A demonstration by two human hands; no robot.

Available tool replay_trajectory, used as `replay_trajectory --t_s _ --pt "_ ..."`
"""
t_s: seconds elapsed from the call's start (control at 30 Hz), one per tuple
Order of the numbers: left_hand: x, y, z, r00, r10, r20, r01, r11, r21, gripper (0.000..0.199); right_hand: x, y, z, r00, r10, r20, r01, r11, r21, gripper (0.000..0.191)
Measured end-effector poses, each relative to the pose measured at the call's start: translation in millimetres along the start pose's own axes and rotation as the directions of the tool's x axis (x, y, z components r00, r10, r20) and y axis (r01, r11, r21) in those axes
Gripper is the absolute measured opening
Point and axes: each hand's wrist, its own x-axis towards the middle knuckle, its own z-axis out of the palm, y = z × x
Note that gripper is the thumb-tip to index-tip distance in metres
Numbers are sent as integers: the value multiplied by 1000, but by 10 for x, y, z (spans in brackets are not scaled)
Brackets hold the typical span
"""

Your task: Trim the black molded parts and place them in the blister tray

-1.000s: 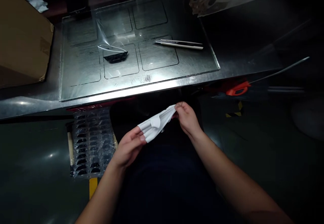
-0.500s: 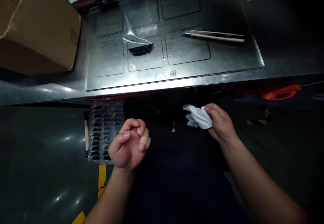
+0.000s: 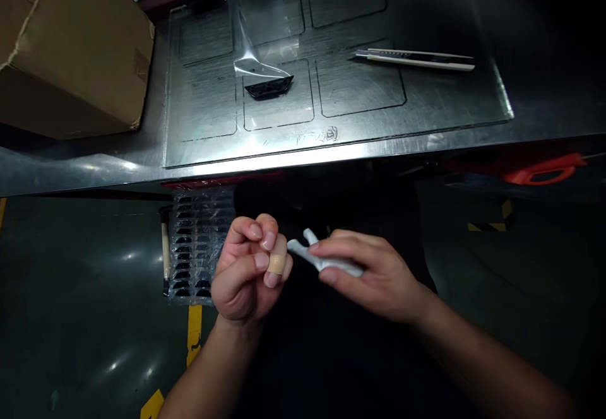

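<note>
My left hand (image 3: 250, 274) is palm up in front of my lap. Its fingers are curled in, with the thumb tip against a finger that wears a tan adhesive bandage (image 3: 276, 264); nothing shows between them. A thin white glove (image 3: 338, 264), bunched up, is pinched between the thumb and fingers of my right hand (image 3: 374, 274). Two narrow finger-like ends of the glove point toward my left hand, close to the bandaged finger; whether they touch is unclear. Part of the glove is hidden under my right fingers.
On the metal bench, a glass sheet (image 3: 208, 144) carries a black curved part (image 3: 269, 88), clear film (image 3: 253, 65) and a utility knife (image 3: 416, 59). A cardboard box (image 3: 95, 59) stands left. Below are bagged black parts (image 3: 184, 248) and an orange handle (image 3: 544, 173).
My right hand has brought the glove left, up to my left hand, and turned over so its back faces up. The left thumb has closed in on the bandaged finger.
</note>
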Motion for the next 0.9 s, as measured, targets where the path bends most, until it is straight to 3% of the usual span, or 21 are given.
replay_trajectory --t_s 0.07,0.13,0.23,0.37,0.53,0.7,0.9 --pt "-16 -2 22 1000 10 -4 -10 1000 7 25 63 -131 83 980 -192 54 193 981 -18 41" --pt "-33 4 40 1000 24 -5 -24 1000 7 24 108 -173 150 958 -276 78 281 957 -68 49" --pt "-58 16 55 999 39 -4 -39 999 19 23 136 -129 209 950 -293 111 307 940 -150 55" --pt "-81 17 73 999 40 20 -41 999 34 19 135 -75 231 939 -327 108 340 932 -130 58" --pt "-57 5 117 995 75 72 -72 996 -47 21 129 -164 191 923 -383 47 385 921 -63 41" --pt "-10 10 123 977 138 165 -133 990 -40 22 146 -218 185 900 -432 -53 425 899 -103 27" --pt "-18 -13 101 969 178 169 -184 983 22 18 151 -136 257 893 -447 -58 437 890 -126 30"
